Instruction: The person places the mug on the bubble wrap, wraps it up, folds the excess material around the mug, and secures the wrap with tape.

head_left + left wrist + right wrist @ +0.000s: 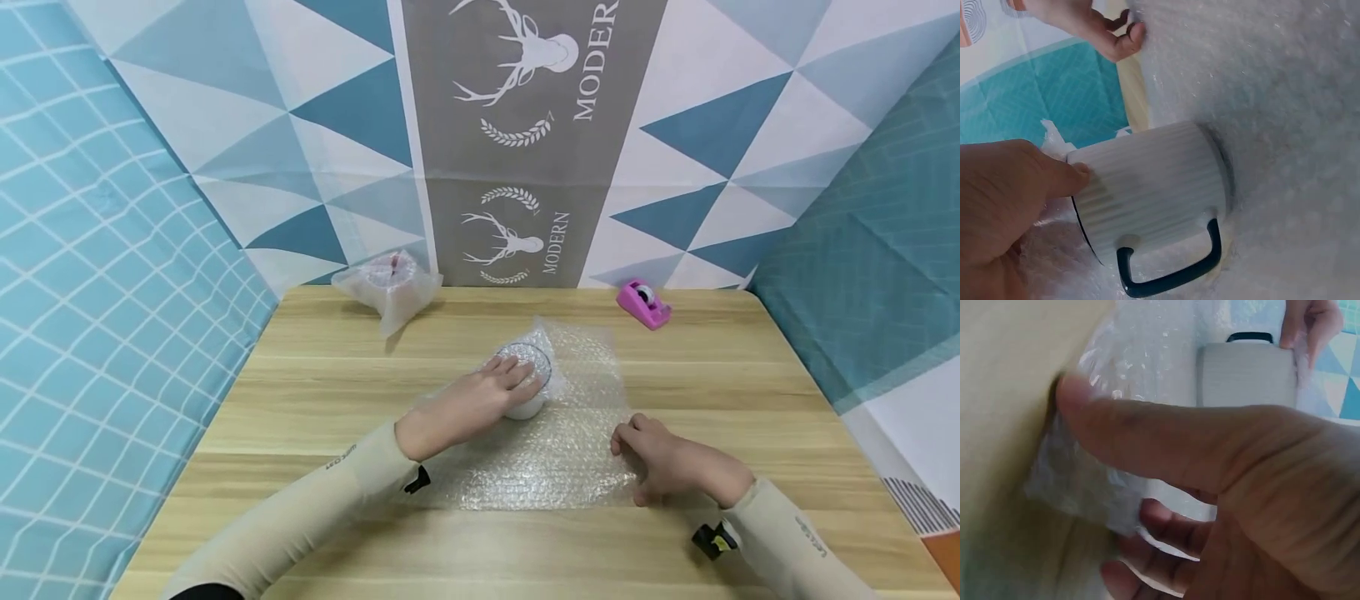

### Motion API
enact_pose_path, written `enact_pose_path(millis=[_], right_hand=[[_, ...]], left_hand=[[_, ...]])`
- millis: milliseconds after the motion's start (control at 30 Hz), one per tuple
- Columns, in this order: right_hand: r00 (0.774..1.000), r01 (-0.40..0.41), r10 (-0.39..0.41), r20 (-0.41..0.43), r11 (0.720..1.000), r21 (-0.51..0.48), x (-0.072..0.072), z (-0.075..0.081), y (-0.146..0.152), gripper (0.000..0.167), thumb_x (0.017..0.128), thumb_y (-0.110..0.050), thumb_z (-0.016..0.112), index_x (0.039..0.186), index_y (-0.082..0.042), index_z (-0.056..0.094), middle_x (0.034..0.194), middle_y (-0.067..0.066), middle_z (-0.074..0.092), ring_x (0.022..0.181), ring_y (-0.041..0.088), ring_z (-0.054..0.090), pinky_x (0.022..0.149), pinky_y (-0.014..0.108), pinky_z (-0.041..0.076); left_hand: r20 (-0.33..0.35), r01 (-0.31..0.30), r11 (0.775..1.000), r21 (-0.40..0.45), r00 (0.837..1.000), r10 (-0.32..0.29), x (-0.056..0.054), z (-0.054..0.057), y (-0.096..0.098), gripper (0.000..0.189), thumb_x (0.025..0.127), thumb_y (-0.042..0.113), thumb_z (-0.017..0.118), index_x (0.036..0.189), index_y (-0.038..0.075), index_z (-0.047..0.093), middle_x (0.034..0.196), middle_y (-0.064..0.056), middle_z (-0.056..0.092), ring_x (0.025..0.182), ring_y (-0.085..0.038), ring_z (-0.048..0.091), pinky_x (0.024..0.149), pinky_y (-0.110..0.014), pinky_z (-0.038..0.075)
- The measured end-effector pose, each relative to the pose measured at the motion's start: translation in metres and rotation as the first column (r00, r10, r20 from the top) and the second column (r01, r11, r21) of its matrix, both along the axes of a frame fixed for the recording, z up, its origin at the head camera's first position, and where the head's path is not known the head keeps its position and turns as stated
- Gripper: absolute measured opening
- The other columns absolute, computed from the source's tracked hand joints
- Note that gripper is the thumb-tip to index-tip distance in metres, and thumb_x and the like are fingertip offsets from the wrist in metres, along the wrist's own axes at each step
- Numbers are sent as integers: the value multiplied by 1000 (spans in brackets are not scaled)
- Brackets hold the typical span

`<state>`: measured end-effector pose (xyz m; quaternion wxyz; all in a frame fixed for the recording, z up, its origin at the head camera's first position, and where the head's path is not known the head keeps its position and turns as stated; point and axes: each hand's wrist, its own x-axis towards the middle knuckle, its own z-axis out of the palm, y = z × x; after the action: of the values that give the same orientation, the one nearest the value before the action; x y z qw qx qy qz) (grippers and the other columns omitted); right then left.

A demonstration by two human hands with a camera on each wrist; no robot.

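Observation:
A ribbed white mug [1147, 181] with a dark handle [1172, 278] stands upright on a sheet of bubble wrap [543, 467]. A corner of the wrap is folded over its top. My left hand [480, 404] lies over the covered top, and its thumb presses the mug's side near the rim. In the left wrist view its other fingers are mostly hidden. At the sheet's right edge is my right hand [663, 462], its fingers bent and its thumb apart from them. The right wrist view has the wrap's edge between thumb and fingers, without a visible pinch.
A bundle in bubble wrap [390, 283] sits at the table's back left. Near the back right edge is a pink tape dispenser [643, 304]. A patterned cloth [517, 150] hangs behind the wooden table [315, 392].

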<state>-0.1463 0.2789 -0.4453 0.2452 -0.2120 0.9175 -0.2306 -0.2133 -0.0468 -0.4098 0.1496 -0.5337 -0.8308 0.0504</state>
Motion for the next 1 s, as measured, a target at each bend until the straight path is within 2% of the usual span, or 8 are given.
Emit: enact_pose_path(millis=[100, 233, 300, 400, 500, 700, 833, 1000], right_hand=[[999, -13, 14, -38, 1000, 16, -2, 2, 0, 46, 68, 14, 73, 99, -16, 58, 99, 2, 50, 90, 16, 48, 75, 29, 50], [996, -43, 45, -83, 999, 26, -5, 7, 0, 48, 65, 24, 57, 93, -15, 62, 92, -2, 55, 84, 10, 52, 75, 29, 54], [996, -40, 41, -75, 999, 18, -6, 10, 0, 46, 66, 23, 58, 91, -16, 63, 91, -4, 57, 84, 10, 53, 74, 30, 55], [998, -26, 26, -57, 1000, -5, -8, 16, 2, 44, 67, 21, 59, 90, -16, 65, 91, -5, 60, 85, 11, 56, 74, 32, 55], [996, -41, 38, -80, 998, -40, -11, 23, 5, 45, 68, 22, 56, 89, -16, 67, 89, -5, 61, 83, 10, 55, 72, 30, 53], [972, -105, 68, -223, 982, -155, -21, 37, 10, 26, 88, 11, 62, 92, -13, 72, 79, -7, 57, 69, 2, 48, 58, 22, 47], [962, -65, -5, -274, 967, -246, -26, 48, 8, 16, 100, -2, 60, 102, -13, 70, 69, -11, 53, 58, -1, 45, 50, 21, 43], [920, -14, -121, -373, 940, -340, -33, 56, -9, 12, 104, -4, 58, 104, -12, 67, 76, -6, 67, 65, 3, 61, 56, 23, 53]], left_hand=[[14, 6, 1000, 3, 1000, -6, 0, -1, 0, 53, 101, -3, 54, 150, 15, 53, 149, -13, 57, 134, -35, 58, 116, -48, 44], [-43, 1, 1000, 20, 999, 0, -1, -4, 2, 39, 100, -1, 56, 137, 6, 63, 138, -11, 67, 128, -31, 63, 115, -45, 46], [-77, -9, 999, 32, 997, 11, -2, -5, 3, 28, 98, 0, 57, 123, 6, 69, 126, -9, 71, 121, -28, 66, 111, -42, 50], [-80, -40, 998, 57, 996, 45, -4, -6, 7, 16, 96, 4, 60, 102, 9, 74, 107, -5, 71, 106, -23, 66, 99, -37, 54], [-80, -73, 995, 72, 994, 78, -7, -8, 9, 9, 95, 17, 67, 91, 14, 73, 94, -1, 68, 95, -20, 62, 89, -34, 53], [-152, -99, 993, 57, 983, 107, -11, -10, 10, 27, 88, 43, 76, 90, 16, 71, 81, 5, 72, 86, -18, 61, 85, -33, 51], [-150, -118, 992, 42, 981, 123, -12, -9, 13, 27, 87, 45, 77, 85, 18, 75, 78, 6, 73, 84, -18, 60, 82, -34, 50], [-116, -134, 991, -7, 984, 132, -14, -5, 14, 29, 89, 47, 75, 81, 20, 77, 77, 5, 73, 85, -19, 60, 81, -36, 50]])
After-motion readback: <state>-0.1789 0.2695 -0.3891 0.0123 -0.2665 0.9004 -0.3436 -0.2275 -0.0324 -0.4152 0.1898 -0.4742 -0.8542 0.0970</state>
